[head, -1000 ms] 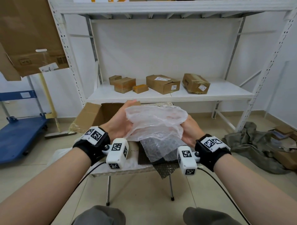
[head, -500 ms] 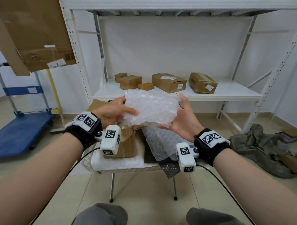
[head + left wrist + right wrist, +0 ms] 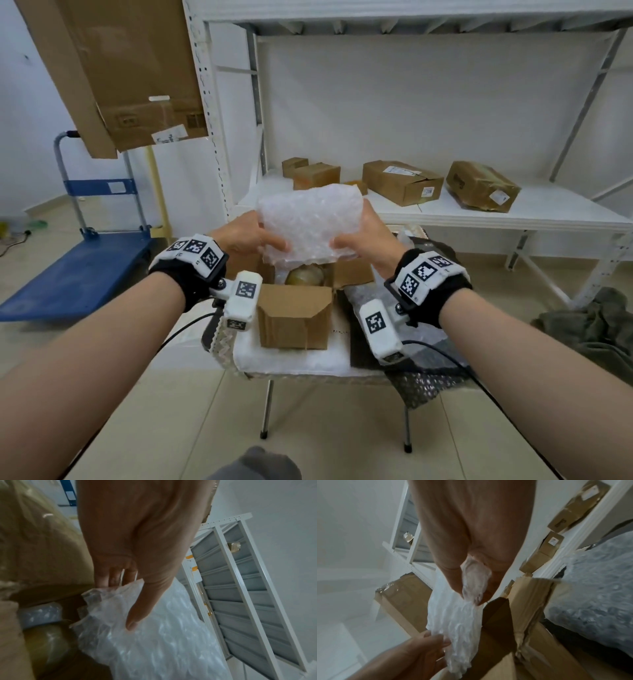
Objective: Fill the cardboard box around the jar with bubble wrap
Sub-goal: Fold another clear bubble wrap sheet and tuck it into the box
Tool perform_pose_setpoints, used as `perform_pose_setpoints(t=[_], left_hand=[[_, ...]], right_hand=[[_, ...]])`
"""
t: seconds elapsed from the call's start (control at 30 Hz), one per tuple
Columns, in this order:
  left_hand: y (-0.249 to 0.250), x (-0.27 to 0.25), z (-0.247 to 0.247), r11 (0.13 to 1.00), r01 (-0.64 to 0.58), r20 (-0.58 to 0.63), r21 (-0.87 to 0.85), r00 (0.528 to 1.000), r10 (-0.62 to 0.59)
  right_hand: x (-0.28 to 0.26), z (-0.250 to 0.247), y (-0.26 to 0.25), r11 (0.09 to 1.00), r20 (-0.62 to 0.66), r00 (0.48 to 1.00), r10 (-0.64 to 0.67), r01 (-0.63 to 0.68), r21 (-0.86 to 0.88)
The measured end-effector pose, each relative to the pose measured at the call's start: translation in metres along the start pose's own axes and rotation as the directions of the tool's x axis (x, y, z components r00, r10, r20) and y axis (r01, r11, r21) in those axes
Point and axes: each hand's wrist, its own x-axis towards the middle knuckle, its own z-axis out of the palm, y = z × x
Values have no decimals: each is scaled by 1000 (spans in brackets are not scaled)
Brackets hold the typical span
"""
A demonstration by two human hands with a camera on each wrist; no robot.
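Note:
A folded wad of clear bubble wrap (image 3: 310, 222) hangs just above the open cardboard box (image 3: 294, 315), which stands on a small table. My left hand (image 3: 255, 238) pinches the wad's left edge and my right hand (image 3: 359, 236) pinches its right edge. The jar (image 3: 305, 275), yellowish under its wrapping, shows inside the box below the wad. In the left wrist view my thumb lies on the bubble wrap (image 3: 145, 635) above the jar (image 3: 51, 635). In the right wrist view the bubble wrap (image 3: 457, 618) is held between both hands beside the box (image 3: 530, 635).
More bubble wrap (image 3: 404, 335) lies on the table right of the box. White shelving (image 3: 479, 212) with several cardboard parcels stands behind. A blue trolley (image 3: 75, 274) is at left, a large cardboard sheet (image 3: 113, 68) leans above it, and a grey cloth (image 3: 589, 325) lies on the floor at right.
Both hands have folded the loose bubble wrap into a compact wad and now grip its two sides over the box. The view has moved closer, showing the jar.

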Motion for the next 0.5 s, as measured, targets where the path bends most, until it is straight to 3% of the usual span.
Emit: perform_pose_setpoints(t=[0.13, 0.23, 0.43, 0.5], left_hand=[[-15, 6, -11, 999, -18, 38, 36, 999, 16], [-22, 13, -15, 973, 2, 1, 231, 1000, -3], [-18, 30, -6, 768, -48, 157, 639, 985, -68], [-12, 30, 1, 709, -68, 193, 702, 976, -98]], right_hand=[[12, 10, 8, 994, 23, 1000, -22, 24, -111], [19, 15, 15, 980, 77, 997, -13, 27, -195], [23, 32, 19, 944, 254, 966, 47, 40, -326], [23, 37, 19, 931, 284, 955, 88, 22, -363]])
